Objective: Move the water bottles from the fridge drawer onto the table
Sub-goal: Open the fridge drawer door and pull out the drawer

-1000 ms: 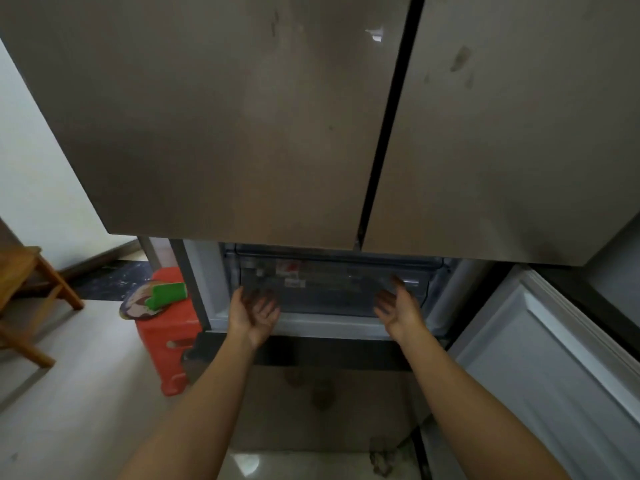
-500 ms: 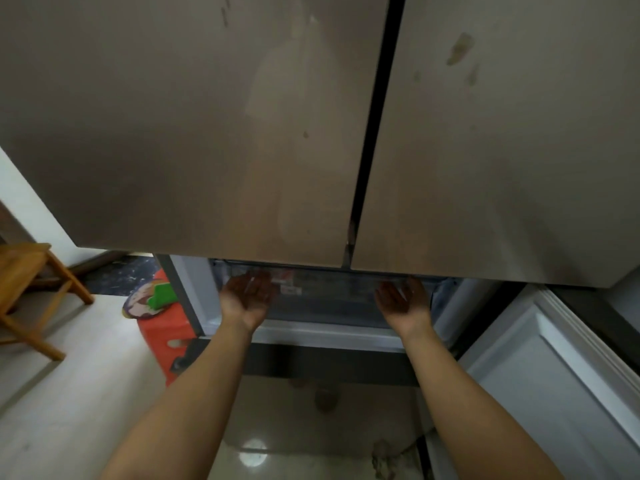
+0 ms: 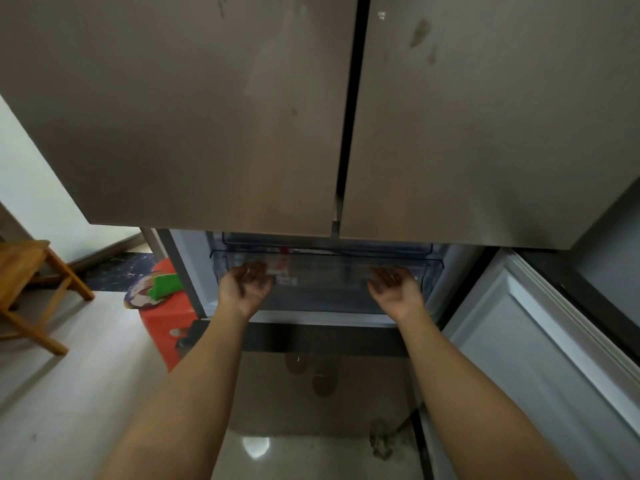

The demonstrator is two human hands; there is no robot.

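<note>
The clear plastic fridge drawer (image 3: 332,277) sits in the open lower compartment, under the two closed upper doors. Through its front I make out a water bottle (image 3: 285,271) by its red and white label, lying left of the middle; other bottles are too blurred to tell apart. My left hand (image 3: 246,285) is palm up at the drawer's left front, its fingers hooked on the front wall. At the right front, my right hand (image 3: 394,289) holds it the same way.
The lower compartment's door (image 3: 536,358) stands open on the right. Left of the fridge is a red plastic stool (image 3: 162,327) with a green object (image 3: 162,285) on top. A wooden chair (image 3: 31,282) stands on the pale floor at far left.
Both hands have closed on the drawer front, and the drawer has slid out toward me so that its front rim shows. My view has tilted slightly.
</note>
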